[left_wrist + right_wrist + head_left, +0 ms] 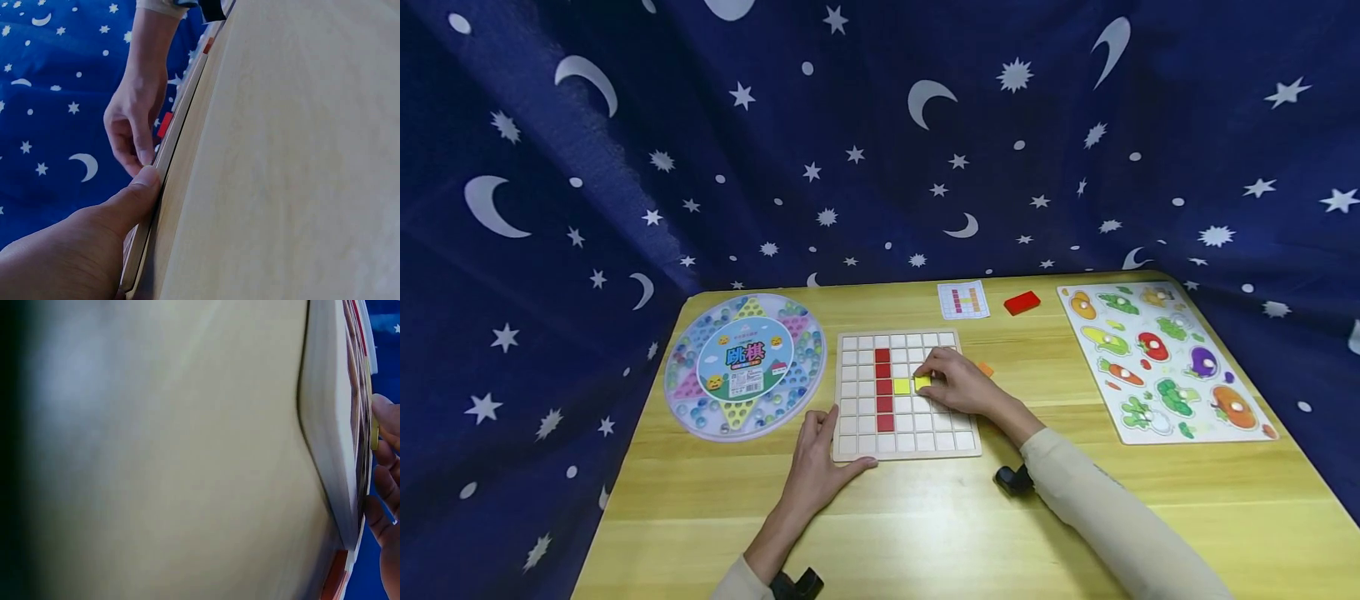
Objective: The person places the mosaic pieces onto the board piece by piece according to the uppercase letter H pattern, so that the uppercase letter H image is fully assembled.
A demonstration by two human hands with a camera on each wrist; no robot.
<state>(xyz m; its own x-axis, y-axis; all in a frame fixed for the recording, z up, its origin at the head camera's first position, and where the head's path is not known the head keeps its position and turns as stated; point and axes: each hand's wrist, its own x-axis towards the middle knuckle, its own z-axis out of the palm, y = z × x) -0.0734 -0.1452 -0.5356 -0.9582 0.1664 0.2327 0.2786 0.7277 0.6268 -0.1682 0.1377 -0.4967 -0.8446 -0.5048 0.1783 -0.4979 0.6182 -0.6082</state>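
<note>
In the head view a wooden grid board (pixel 859 421) lies on the table, with a column of red square tiles (pixel 883 386) in it. One yellow tile (pixel 902 386) sits in the cell just right of that column. Another yellow square tile (pixel 922 382) is pinched between the thumb and fingers of my right hand (pixel 958 382), over the board's middle; the right wrist view shows its yellow edge (pixel 375 435). At the board's near left corner, my left hand (pixel 816 467) touches the side and front edge with straight fingers and outstretched thumb (pixel 134 197).
Behind the board lie a pattern card (pixel 964 301) and a red block (pixel 1022 302). An orange piece (pixel 985 369) shows partly behind my right hand. A round marble game (pixel 745 367) stands left, a vegetable puzzle board (pixel 1165 362) right. Starry cloth (pixel 880 167) hangs behind the table.
</note>
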